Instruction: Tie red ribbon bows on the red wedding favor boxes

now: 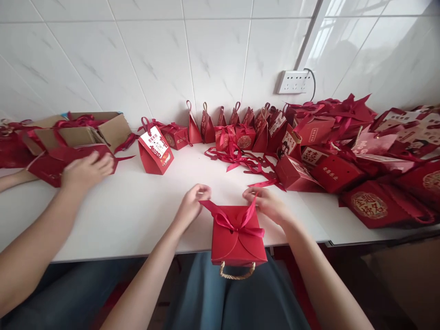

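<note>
The red box (239, 250) is at the front edge of the worktop (137, 220). The left hand (191, 201) and right hand (270, 204) curl their fingers near the bow (237, 228); I can't tell if they pinch it. A hard tug might undo it.

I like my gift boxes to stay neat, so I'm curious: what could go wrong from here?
The red box seems to jut past the near edge of the white table, so a knock might tip it toward the lap. The bow has its tails by the left hand and right hand; a hard tug could loosen it. The loose ribbons lie crisscrossed and may tangle.
</note>
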`<state>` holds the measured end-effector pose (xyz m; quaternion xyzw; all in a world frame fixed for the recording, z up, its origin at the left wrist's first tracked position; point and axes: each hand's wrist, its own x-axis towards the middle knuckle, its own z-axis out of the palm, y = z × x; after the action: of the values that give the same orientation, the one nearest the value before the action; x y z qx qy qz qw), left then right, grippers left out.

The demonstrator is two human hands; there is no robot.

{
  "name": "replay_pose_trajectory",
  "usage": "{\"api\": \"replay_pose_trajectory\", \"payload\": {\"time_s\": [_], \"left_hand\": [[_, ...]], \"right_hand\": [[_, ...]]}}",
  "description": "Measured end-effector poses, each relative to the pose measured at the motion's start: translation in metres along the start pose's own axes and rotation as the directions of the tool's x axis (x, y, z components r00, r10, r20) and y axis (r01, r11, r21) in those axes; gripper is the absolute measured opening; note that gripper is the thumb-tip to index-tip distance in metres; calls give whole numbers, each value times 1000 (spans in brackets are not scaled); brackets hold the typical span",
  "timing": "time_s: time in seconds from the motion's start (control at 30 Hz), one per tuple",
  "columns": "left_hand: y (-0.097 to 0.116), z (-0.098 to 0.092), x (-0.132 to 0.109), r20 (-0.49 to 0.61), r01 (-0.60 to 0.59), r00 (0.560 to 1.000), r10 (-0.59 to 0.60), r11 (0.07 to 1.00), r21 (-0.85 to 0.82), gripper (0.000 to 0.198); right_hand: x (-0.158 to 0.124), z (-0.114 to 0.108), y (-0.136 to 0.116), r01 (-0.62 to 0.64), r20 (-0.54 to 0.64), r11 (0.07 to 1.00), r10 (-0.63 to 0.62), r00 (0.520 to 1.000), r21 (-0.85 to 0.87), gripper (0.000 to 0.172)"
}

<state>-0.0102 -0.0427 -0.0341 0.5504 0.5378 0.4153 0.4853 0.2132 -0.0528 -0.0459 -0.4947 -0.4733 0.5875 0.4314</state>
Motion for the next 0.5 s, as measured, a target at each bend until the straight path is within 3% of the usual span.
{"api": "replay_pose_trajectory", "payload": {"time_s": [0.03,0.1,0.17,0.2,0.27,0.33,0.4,0.5], "left_hand": [[1,-4,-10,-111,-80,990,84,996,42,18],[3,-7,-39,-297,-190,930,218,974,120,15],[5,1,-72,-387,-322,839,381,923,212,13],[4,8,-87,-349,-412,798,492,867,281,11],[2,24,-109,-122,-575,725,678,693,435,25],[-1,36,-117,59,-635,676,734,540,553,40],[-4,36,-114,130,-631,660,740,452,630,34],[-7,18,-101,120,-579,659,743,399,711,26]], "right_hand": [[-6,-5,-1,41,-98,998,-44,994,-38,30],[-21,-16,-2,130,-245,988,-147,958,-87,31],[-35,-22,-3,220,-250,971,-237,939,-94,30],[-40,-22,-2,255,-206,963,-267,941,-84,30],[-48,-19,2,296,-66,955,-298,952,-33,34],[-54,-14,7,299,63,954,-299,952,11,41],[-62,-9,10,284,99,959,-282,954,-8,45],[-81,-6,8,263,44,958,-260,965,-112,42]]}}
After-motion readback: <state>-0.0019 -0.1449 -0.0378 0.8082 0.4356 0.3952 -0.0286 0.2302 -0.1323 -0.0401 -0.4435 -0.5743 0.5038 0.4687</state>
